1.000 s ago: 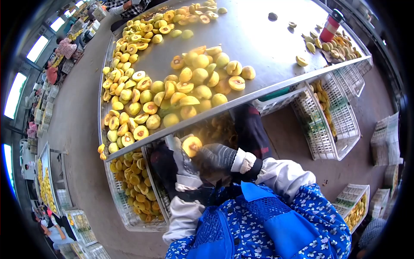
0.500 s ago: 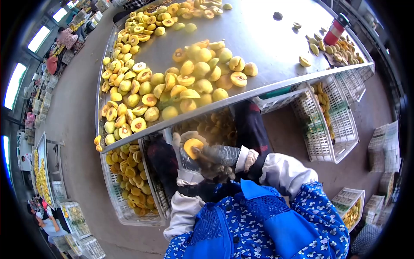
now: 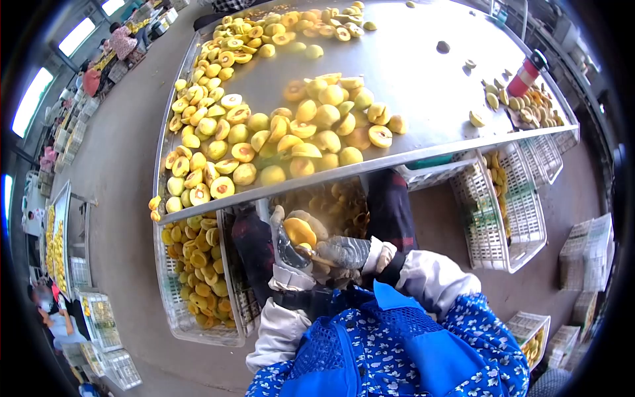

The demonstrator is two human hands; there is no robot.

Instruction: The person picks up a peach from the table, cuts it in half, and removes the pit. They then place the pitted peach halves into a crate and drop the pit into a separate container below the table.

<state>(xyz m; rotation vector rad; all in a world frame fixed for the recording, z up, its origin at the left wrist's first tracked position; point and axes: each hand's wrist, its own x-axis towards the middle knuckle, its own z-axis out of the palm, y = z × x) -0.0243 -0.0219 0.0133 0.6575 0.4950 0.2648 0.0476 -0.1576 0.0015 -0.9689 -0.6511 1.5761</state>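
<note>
My left hand (image 3: 291, 248), in a grey-and-white work glove, is closed around a yellow peach half (image 3: 299, 233) in front of my lap. My right hand (image 3: 346, 253), gloved the same way, is curled up close beside it. A small yellow bit shows between the two hands at the right fingertips. Whatever the right fingers grip is too small and hidden to name. Below and beyond the hands, a container of peach halves (image 3: 334, 205) sits between my knees, partly under the table edge.
The metal table (image 3: 423, 86) with a raised rim bears many cut peaches (image 3: 324, 119), a red flask (image 3: 526, 74) and a pile of pits or scraps (image 3: 536, 112). A white crate of peach halves (image 3: 198, 271) stands at left. More crates (image 3: 506, 212) stand at right. Other people work far left.
The peach half in my left hand has turned, and my right fingers have drawn back from its face to its lower edge. The whole view has shifted slightly.
</note>
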